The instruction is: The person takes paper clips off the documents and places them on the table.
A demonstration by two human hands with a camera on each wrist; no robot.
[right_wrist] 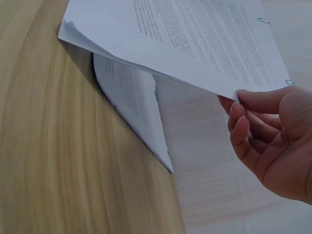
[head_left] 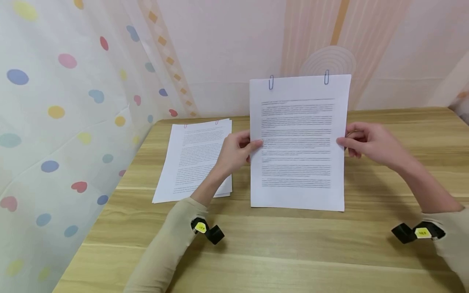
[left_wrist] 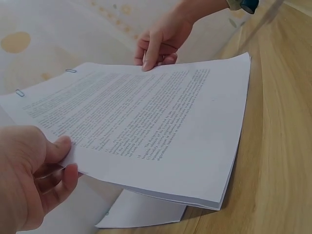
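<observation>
A thick stack of printed pages (head_left: 298, 142) with two blue paper clips (head_left: 271, 82) on its top edge stands tilted, its bottom edge on the wooden table (head_left: 278, 244). My left hand (head_left: 236, 150) pinches the stack's left edge, thumb on the front. My right hand (head_left: 366, 142) pinches the right edge. In the left wrist view the stack (left_wrist: 146, 126) lies between my left hand (left_wrist: 36, 170) and my right hand (left_wrist: 161, 41). The right wrist view has the stack (right_wrist: 180, 44) lifted above the table, with my right hand (right_wrist: 265, 136) at its edge.
A second clipped stack of printed pages (head_left: 194, 160) lies flat on the table to the left, partly under my left forearm. A curtain with coloured dots (head_left: 62, 122) hangs along the left edge. The wall stands close behind the table.
</observation>
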